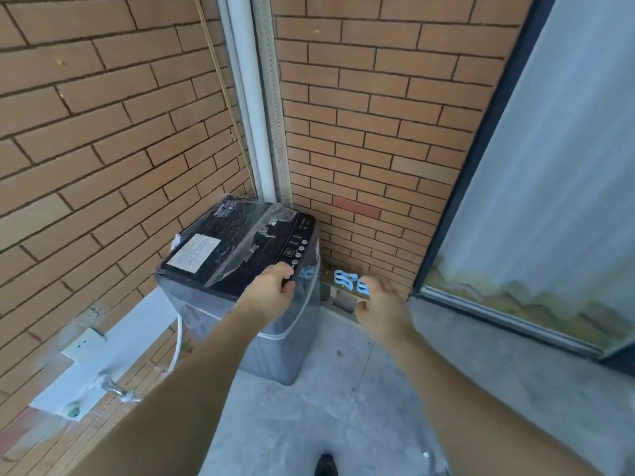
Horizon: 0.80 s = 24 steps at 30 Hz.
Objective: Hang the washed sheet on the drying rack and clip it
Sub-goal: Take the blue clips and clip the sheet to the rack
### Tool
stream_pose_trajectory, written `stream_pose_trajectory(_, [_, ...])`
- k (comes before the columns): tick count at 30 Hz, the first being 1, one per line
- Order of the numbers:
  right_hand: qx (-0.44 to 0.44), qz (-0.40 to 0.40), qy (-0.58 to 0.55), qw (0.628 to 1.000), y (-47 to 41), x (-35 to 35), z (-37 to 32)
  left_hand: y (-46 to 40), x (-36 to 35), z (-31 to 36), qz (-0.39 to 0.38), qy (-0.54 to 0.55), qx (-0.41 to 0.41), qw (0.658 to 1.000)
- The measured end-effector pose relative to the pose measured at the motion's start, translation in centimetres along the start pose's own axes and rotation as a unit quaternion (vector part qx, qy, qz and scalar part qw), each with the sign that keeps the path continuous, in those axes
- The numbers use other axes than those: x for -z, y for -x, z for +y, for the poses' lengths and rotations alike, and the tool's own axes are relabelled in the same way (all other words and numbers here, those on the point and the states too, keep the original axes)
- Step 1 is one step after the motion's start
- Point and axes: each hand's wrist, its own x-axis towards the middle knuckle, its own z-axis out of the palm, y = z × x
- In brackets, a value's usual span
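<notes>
A small grey top-loading washing machine [275, 338] stands in the brick corner, its dark lid [233, 249] down and covered with plastic film. My left hand [271, 292] rests at the lid's front edge beside the row of control buttons [298, 252], fingers curled over that edge. My right hand [381, 304], blurred, hovers with fingers spread just in front of two light blue clips [347, 278] lying by the foot of the wall. No sheet and no drying rack are in view.
Brick walls close in on the left and behind, with a white pipe [251, 97] in the corner. A tap [111, 386], a socket [84, 343] and a white hose [178, 341] are on the left wall. A glass door [549, 166] is at the right, above a concrete floor [343, 389].
</notes>
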Motion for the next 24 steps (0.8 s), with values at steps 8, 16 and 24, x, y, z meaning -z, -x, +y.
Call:
stream_pose_trajectory(8, [-0.098, -0.053, -0.05, 0.993, -9.1, -1.4, 5.5, -12.9, -3.5, 4.2, -0.124, -0.067, -0.063, 0.988])
stream_pose_trajectory(16, [-0.17, -0.1, -0.023, 0.98, -17.2, -2.8, 11.0, -25.1, -8.8, 5.6, -0.209, -0.148, -0.114, 0.96])
stream_pose_trajectory(24, [-0.198, -0.146, 0.008, 0.969, -32.3, -5.5, 14.6, -42.4, -15.2, 3.7, -0.267, -0.227, -0.137, 0.927])
